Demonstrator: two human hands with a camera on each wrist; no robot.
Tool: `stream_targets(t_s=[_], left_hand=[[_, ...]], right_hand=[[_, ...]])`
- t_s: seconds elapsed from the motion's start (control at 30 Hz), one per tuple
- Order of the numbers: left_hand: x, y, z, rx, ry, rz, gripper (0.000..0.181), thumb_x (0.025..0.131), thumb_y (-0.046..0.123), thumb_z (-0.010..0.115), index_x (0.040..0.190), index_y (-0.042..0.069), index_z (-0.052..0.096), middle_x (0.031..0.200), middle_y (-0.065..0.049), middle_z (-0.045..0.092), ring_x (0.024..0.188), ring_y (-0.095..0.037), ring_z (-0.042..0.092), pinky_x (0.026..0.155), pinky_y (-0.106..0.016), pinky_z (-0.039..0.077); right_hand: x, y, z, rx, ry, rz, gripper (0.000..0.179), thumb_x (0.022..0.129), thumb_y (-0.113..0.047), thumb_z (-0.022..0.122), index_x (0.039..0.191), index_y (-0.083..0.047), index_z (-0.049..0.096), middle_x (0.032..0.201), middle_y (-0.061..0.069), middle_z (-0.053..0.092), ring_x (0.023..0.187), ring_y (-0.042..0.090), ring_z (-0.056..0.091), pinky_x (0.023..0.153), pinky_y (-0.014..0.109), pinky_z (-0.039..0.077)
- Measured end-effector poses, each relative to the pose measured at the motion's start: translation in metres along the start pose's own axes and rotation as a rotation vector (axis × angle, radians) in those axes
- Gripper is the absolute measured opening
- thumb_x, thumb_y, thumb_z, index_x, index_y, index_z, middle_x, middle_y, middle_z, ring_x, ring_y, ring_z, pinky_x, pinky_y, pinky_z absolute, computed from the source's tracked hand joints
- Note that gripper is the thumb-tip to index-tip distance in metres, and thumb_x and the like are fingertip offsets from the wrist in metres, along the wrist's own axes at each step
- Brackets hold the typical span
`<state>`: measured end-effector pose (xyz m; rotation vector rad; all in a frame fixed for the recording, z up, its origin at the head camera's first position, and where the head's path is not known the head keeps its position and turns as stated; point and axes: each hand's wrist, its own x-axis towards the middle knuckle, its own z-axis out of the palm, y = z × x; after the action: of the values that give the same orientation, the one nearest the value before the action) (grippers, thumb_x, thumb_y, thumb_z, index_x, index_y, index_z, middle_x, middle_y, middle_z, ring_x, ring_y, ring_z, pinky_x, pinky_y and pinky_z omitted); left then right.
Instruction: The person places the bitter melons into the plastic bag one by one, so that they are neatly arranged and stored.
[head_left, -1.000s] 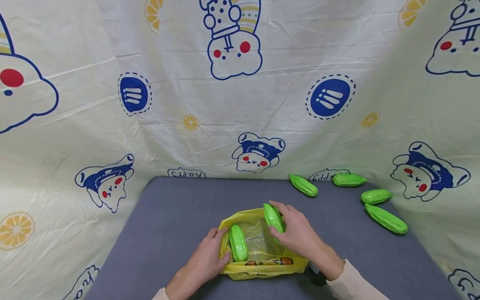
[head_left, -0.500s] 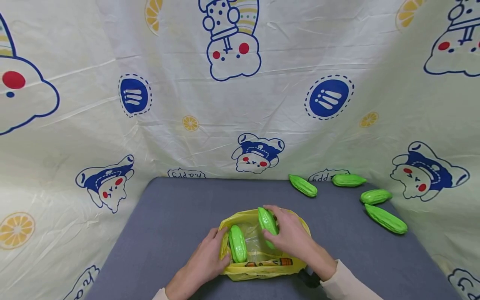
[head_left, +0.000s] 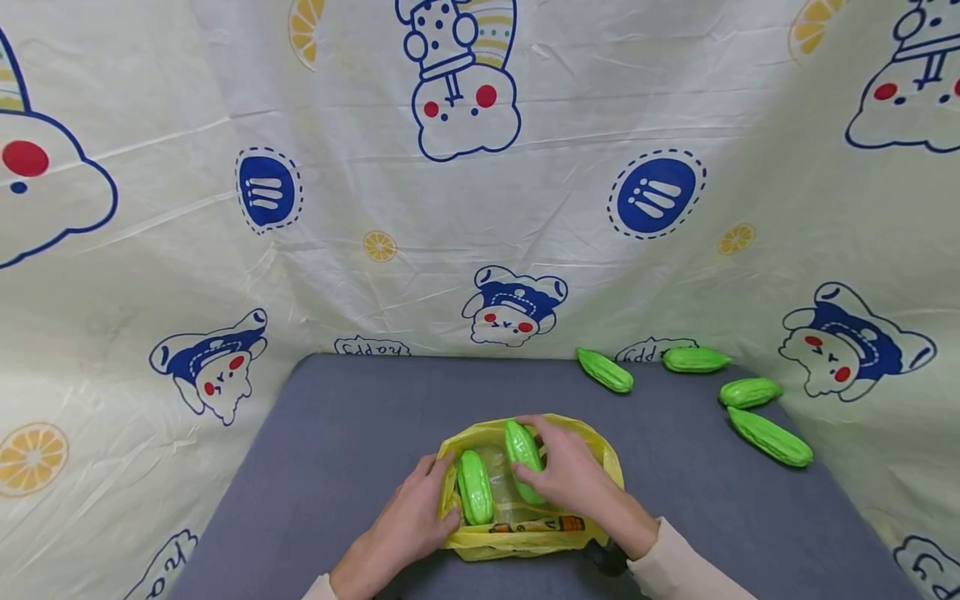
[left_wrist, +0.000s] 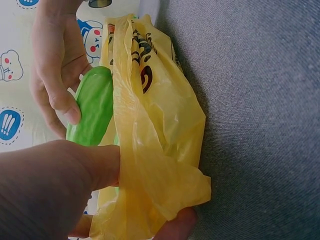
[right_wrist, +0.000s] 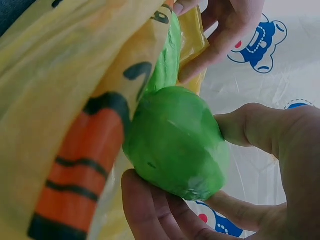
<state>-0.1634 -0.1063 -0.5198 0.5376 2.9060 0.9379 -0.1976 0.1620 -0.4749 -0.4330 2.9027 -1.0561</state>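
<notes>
A yellow plastic bag point(head_left: 525, 546) with printed marks stands with its mouth wide open near the table's front. My left hand point(head_left: 408, 517) grips the bag's left rim, thumb inside the mouth. One glossy, ridged green bitter melon point(head_left: 476, 487) lies inside along that side. Over the bag's right half my right hand point(head_left: 573, 471) holds a second bitter melon point(head_left: 523, 458) between thumb and fingers, its near end down inside the opening. The right wrist view shows the blunt end of this held bitter melon point(right_wrist: 177, 145), close beside the bag wall point(right_wrist: 65, 115).
At the table's back right lie several more bitter melons: one at the back edge point(head_left: 604, 371), one beside it point(head_left: 696, 360), and two at the right edge point(head_left: 750, 392). A patterned white cloth point(head_left: 337, 167) hangs behind the grey table point(head_left: 360, 417).
My right hand has moved left and slightly lower, carrying its bitter melon from the bag's right rim toward the middle of the opening. The left hand stays on the rim.
</notes>
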Motion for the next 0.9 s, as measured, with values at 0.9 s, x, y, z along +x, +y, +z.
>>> stream_targets(t_s=[0.9], left_hand=[[-0.005,0.003,0.001,0.011,0.055,0.042,0.081,0.092,0.011,0.089,0.164,-0.007,0.058,0.152,-0.029,0.066,0.129,-0.045,0.076,0.101,-0.060,0.067]], right_hand=[[-0.004,0.000,0.021,-0.039,-0.078,-0.011,0.067,0.100,-0.027,0.094,0.159,-0.009,0.067,0.125,0.011,0.082,0.108,0.022,0.078,0.082,0.042,0.066]])
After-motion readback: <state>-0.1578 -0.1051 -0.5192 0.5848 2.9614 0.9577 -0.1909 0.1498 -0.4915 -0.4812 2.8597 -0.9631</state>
